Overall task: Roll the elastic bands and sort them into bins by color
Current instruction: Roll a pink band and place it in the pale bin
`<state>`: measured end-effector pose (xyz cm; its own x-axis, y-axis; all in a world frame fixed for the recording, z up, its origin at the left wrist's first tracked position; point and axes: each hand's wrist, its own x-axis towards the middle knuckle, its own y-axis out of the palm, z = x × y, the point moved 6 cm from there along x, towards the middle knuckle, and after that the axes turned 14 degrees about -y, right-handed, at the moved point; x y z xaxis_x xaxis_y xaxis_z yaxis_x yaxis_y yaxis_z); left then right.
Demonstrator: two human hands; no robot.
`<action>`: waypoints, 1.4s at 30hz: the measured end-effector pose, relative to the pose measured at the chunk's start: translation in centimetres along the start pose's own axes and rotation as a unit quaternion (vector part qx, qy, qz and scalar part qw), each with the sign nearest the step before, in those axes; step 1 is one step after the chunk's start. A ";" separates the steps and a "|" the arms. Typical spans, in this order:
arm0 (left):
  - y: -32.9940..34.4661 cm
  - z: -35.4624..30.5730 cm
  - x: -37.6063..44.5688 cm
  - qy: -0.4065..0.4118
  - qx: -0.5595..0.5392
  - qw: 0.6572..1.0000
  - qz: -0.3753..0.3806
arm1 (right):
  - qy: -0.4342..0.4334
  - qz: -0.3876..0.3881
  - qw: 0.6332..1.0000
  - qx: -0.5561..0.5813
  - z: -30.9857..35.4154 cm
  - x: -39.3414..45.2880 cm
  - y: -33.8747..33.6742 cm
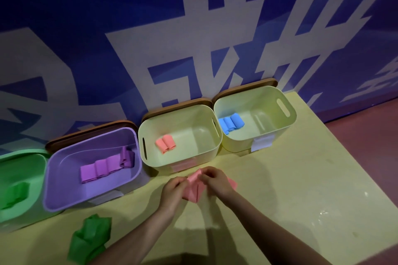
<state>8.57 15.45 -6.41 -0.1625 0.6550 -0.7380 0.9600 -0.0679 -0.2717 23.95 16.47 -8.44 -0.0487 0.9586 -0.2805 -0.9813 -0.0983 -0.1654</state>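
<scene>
A pink elastic band (193,191) lies partly folded on the yellow table, just in front of the middle cream bin (206,157). My left hand (173,191) pinches its left edge and my right hand (217,180) pinches its upper end. Pink rolls (165,143) lie inside that bin. The right cream bin (286,129) holds blue rolls (231,123). Purple rolls (106,168) lie in the purple bin (64,200). The green bin (32,206) at the far left holds a green band (16,197). A loose green band (90,239) lies crumpled near the table's front left.
The bins stand in a row against a blue wall with white lettering. Brown lids (92,133) lean behind them. The table (301,200) ends at the right, where a reddish floor (366,131) shows.
</scene>
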 end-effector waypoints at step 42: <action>-2.1 -3.8 -16.7 0.196 -0.124 0.970 0.066 | -0.251 0.069 0.880 -0.398 15.4 -16.3 -6.3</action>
<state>10.16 7.56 8.81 0.0178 0.8923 -0.4512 0.9998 -0.0186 0.0028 28.02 5.56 11.73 -0.4296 0.9003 0.0700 -0.5282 -0.1876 -0.8282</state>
